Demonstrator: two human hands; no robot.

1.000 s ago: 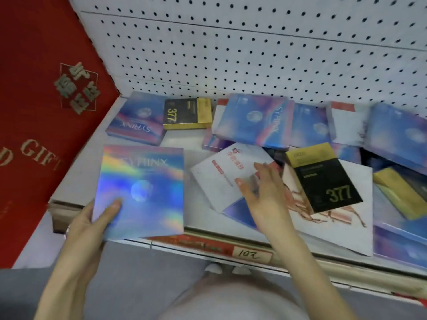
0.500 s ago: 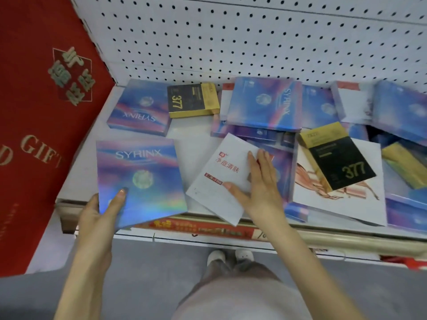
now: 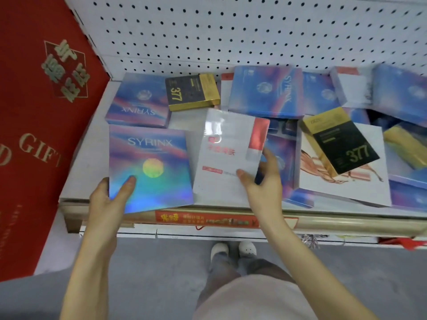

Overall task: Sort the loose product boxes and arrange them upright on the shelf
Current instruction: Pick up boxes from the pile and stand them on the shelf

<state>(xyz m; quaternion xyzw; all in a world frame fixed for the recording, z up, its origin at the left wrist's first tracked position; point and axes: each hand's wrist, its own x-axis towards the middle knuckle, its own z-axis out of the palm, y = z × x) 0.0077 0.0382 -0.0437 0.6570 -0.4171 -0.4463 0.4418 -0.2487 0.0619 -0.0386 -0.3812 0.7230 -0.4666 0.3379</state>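
At the front edge of the shelf (image 3: 92, 155), toward its left corner, we have both hands busy with a box each. Our right hand (image 3: 263, 183) grips the white box (image 3: 226, 158), the one with a red band, by its near right corner. The thumb lies on the printed face and the fingers (image 3: 270, 158) curl round the right edge and behind it. The box lies up and to the left of that hand, its long axis running from the front edge toward the pegboard (image 3: 231, 31), leaning a little rightward. Whether its far end rests on the shelf or is lifted clear we cannot tell. Just beside it on the left is the holographic SYRINX box (image 3: 150, 167), which our left hand (image 3: 106, 199) holds at the near left corner, thumb on top and the other fingers hidden beneath.

We judge that the coming move turns on the white box's near edge: tipping about it would bring it upright, and the right hand is the one placed for it. A black-and-gold 377 box (image 3: 191, 92) and a second SYRINX box (image 3: 138, 100) lie flat at the back left corner, so standing room there looks tight.
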